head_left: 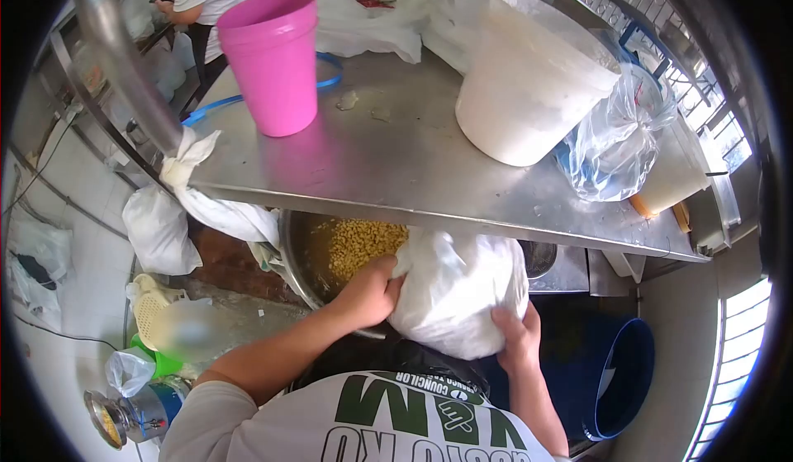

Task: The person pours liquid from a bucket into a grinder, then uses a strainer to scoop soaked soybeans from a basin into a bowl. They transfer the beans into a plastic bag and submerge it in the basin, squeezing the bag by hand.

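A full white plastic bag [454,297] is held between my two hands, close to my chest and below the steel shelf's front edge. My left hand [372,290] grips the bag's left side, fingers partly hidden behind it. On the lower right, my right hand [519,335] is closed around the bag, with the thumb across its front. Just beyond my left hand, a large metal pot [289,251] holds a heap of yellow kernels or beans [363,246]. What the bag contains cannot be made out.
Above the pot, a steel shelf [363,156] carries a pink plastic bucket [273,66], a white bucket [529,82] and plastic bags. A blue barrel [624,379] stands at lower right. Another person [219,4] is at upper left. White sack [161,231] lies left.
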The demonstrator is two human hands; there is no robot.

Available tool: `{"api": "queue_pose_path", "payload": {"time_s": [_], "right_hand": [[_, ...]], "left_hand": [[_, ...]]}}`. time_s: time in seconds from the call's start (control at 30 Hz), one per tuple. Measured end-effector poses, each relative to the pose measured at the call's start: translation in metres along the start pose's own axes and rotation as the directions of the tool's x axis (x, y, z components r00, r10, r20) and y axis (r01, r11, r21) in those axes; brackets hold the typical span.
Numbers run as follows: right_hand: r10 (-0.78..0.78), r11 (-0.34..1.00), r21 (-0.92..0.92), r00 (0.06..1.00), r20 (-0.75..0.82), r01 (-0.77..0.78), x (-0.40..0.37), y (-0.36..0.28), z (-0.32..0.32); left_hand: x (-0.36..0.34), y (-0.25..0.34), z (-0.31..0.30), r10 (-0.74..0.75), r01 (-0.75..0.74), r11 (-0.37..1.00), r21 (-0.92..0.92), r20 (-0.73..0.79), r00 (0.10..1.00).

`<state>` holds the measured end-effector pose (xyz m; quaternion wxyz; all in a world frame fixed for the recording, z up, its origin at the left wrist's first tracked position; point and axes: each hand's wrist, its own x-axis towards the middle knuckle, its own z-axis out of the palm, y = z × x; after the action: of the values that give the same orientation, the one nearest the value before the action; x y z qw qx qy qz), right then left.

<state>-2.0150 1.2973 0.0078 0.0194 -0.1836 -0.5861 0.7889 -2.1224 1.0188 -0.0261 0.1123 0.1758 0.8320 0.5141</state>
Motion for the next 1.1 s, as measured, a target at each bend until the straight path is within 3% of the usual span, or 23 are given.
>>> {"api": "queue_pose_path", "payload": {"time_s": [0.03, 0.1, 0.17, 0.2, 0.3, 0.33, 0.4, 0.43, 0.5, 0.57, 0.6, 0.63, 0.67, 0.73, 0.77, 0.8, 0.83, 0.87, 0.93, 0.97, 1.03, 1.07, 1.1], "right_hand": [[-0.009, 1.000, -0.020, 0.999, 0.039, 0.010, 0.012, -0.007, 0.011], [-0.044, 0.998, 0.057, 0.998, 0.044, 0.042, 0.032, -0.021, 0.040], [-0.091, 0.978, 0.192, 0.994, 0.056, 0.078, 0.051, -0.037, 0.070], [-0.085, 0.981, 0.176, 0.996, 0.041, 0.076, 0.063, -0.041, 0.080], [-0.148, 0.982, 0.117, 0.989, -0.024, 0.150, 0.097, -0.031, 0.108], [-0.173, 0.959, 0.236, 0.984, 0.034, 0.160, 0.112, -0.020, 0.112], [-0.176, 0.961, 0.231, 0.981, 0.085, 0.152, 0.135, -0.008, 0.130], [-0.177, 0.964, 0.224, 0.974, 0.140, 0.143, 0.142, -0.004, 0.138], [-0.077, 0.981, 0.191, 0.972, 0.223, 0.034, 0.152, 0.000, 0.149], [0.015, 0.986, 0.152, 0.951, 0.309, -0.065, 0.172, -0.001, 0.144], [-0.065, 0.954, -0.236, 0.895, 0.441, 0.185, 0.186, -0.003, 0.131], [-0.069, 0.716, -0.536, 0.810, 0.582, 0.447, 0.198, -0.007, 0.114], [-0.474, 0.193, -0.520, 0.543, 0.693, 0.832, 0.193, -0.020, 0.096], [-0.505, 0.563, -0.586, 0.804, 0.314, 0.582, 0.203, -0.015, 0.071], [-0.503, 0.563, -0.590, 0.806, 0.311, 0.579, 0.215, -0.010, 0.048], [-0.439, 0.812, -0.294, 0.860, 0.261, 0.504, 0.232, -0.003, 0.018], [-0.358, 0.933, 0.050, 0.902, 0.241, 0.357, 0.245, 0.007, 0.001], [-0.361, 0.932, 0.050, 0.902, 0.238, 0.360, 0.252, 0.018, -0.005], [-0.137, 0.957, -0.232, 0.977, 0.162, 0.173, 0.258, 0.040, -0.016], [-0.143, 0.958, -0.228, 0.977, 0.160, 0.177, 0.259, 0.055, -0.017], [-0.264, 0.831, -0.455, 0.947, 0.181, 0.319, 0.257, 0.081, -0.009], [-0.263, 0.831, -0.456, 0.947, 0.186, 0.320, 0.257, 0.077, -0.005], [-0.318, 0.648, -0.637, 0.909, 0.270, 0.416, 0.256, 0.067, 0.002]], "left_hand": [[0.005, 0.003, -0.007, -0.009, 0.009, 0.996, -0.089, -0.004, 1.000], [0.026, -0.038, -0.010, -0.044, 0.047, 0.997, 0.060, -0.040, 0.998], [0.040, -0.063, -0.013, -0.182, 0.146, 0.967, -0.211, -0.163, 0.970], [0.035, -0.035, -0.028, -0.287, 0.222, 0.880, -0.420, -0.098, 0.953], [0.023, -0.042, -0.041, -0.207, 0.107, 0.936, -0.335, -0.281, 0.937], [0.022, -0.041, -0.045, -0.206, 0.107, 0.937, -0.334, -0.279, 0.938], [0.013, -0.015, -0.058, 0.142, -0.132, 0.990, 0.055, -0.477, 0.867], [0.009, 0.009, -0.065, 0.138, -0.129, 0.990, 0.051, -0.465, 0.874], [0.008, 0.055, -0.071, 0.550, -0.426, 0.829, 0.361, -0.396, 0.735], [0.018, 0.050, -0.062, 0.527, -0.383, 0.831, 0.404, -0.350, 0.774], [0.024, 0.044, -0.057, 0.502, -0.337, 0.825, 0.453, -0.314, 0.806], [0.034, 0.028, -0.056, 0.505, -0.343, 0.824, 0.451, -0.308, 0.806], [0.046, 0.004, -0.060, 0.474, -0.325, 0.837, 0.441, -0.285, 0.833], [0.060, -0.027, -0.067, 0.443, -0.308, 0.850, 0.428, -0.265, 0.856], [0.063, -0.036, -0.070, 0.375, -0.248, 0.882, 0.400, -0.277, 0.885], [0.065, -0.044, -0.070, 0.303, -0.186, 0.909, 0.373, -0.286, 0.909], [0.067, -0.050, -0.068, 0.303, -0.187, 0.909, 0.372, -0.284, 0.910], [0.069, -0.056, -0.065, 0.318, -0.176, 0.892, 0.416, -0.301, 0.899], [0.071, -0.056, -0.064, 0.341, -0.171, 0.869, 0.464, -0.313, 0.886], [0.072, -0.053, -0.063, 0.393, -0.205, 0.856, 0.475, -0.341, 0.854], [0.074, -0.050, -0.061, 0.441, -0.233, 0.843, 0.486, -0.374, 0.816], [0.077, -0.050, -0.060, 0.399, -0.187, 0.849, 0.495, -0.366, 0.841], [0.079, -0.047, -0.060, 0.354, -0.140, 0.852, 0.504, -0.358, 0.864]]}}
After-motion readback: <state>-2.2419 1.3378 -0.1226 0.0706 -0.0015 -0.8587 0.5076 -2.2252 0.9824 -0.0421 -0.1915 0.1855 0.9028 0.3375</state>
